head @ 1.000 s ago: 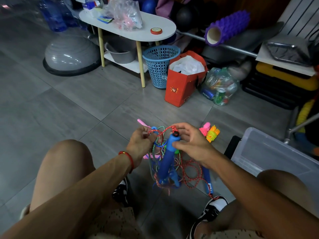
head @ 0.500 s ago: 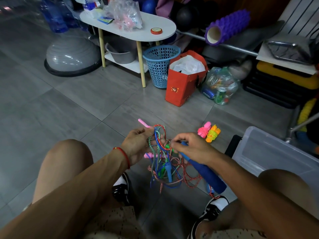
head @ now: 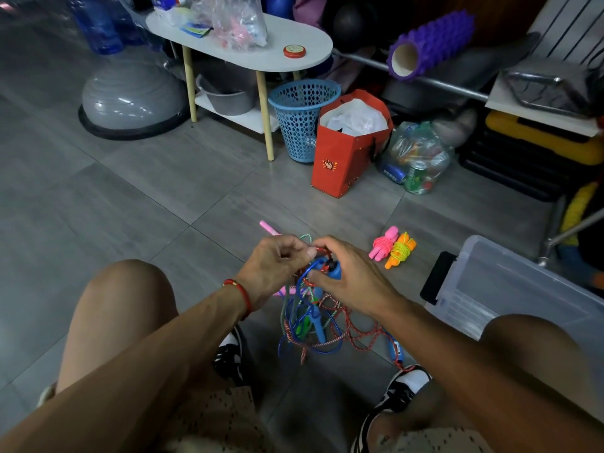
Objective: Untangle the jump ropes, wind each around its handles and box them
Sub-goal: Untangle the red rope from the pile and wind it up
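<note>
A tangle of jump ropes [head: 313, 325], blue, red-speckled and green cords, hangs between my knees above the floor. My left hand [head: 273, 266] pinches cords at the top of the tangle. My right hand [head: 351, 277] grips the top of a blue handle [head: 333, 269], its fingers curled over it. A second blue handle [head: 318, 325] dangles inside the tangle, and a pink handle [head: 269, 228] pokes out behind my left hand. Two wound ropes, pink [head: 382, 245] and orange with yellow cord [head: 400, 250], lie on the floor to the right. The clear plastic box [head: 510, 289] stands at my right.
A red paper bag [head: 346, 158], a blue mesh basket [head: 299, 122] and a bag of cans [head: 415, 158] stand ahead on the tiled floor. A white oval side table [head: 248, 47] and a grey balance dome [head: 130, 99] sit at the back left. My shoes [head: 395, 393] flank the tangle.
My right hand has brought the blue handle up from its slant toward my right knee to the top of the tangle, close against my left hand. The tangle hangs a little lower.
</note>
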Motion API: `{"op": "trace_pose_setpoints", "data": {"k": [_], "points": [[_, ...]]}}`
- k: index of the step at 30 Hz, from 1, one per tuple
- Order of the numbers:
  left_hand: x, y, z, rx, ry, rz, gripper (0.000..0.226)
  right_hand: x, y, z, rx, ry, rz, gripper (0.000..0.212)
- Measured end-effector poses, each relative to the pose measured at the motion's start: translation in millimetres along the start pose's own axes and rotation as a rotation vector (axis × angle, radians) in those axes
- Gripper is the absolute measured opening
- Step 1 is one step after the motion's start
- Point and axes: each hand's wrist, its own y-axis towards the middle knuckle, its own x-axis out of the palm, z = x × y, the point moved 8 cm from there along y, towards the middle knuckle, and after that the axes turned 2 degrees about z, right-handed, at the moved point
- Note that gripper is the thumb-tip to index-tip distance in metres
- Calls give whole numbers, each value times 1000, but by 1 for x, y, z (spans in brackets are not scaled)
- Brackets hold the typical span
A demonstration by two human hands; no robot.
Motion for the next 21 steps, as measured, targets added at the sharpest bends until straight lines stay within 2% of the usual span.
{"op": "trace_pose_setpoints", "data": {"k": [4,10,12,14,16,19,21], "points": [[5,-1,1,-23,33,-105,10,-1,1,7,39,-75,48,14],[8,-1,17,124,277,-144,13,-6,4,15,85,-51,97,16],[11,0,18,99,316,-171,15,-7,4,10,36,-106,91,10],[12,-1,14,5,264,-194,17,-7,2,3,-36,-257,90,14],[13,-3,8,-116,80,-212,18,-8,0,-1,-59,-355,109,16],[16,-6,4,-206,-153,-242,18,-7,1,4,3,-250,123,14],[13,-6,1,-181,-149,-217,16,-6,3,13,83,-91,74,12]]}}
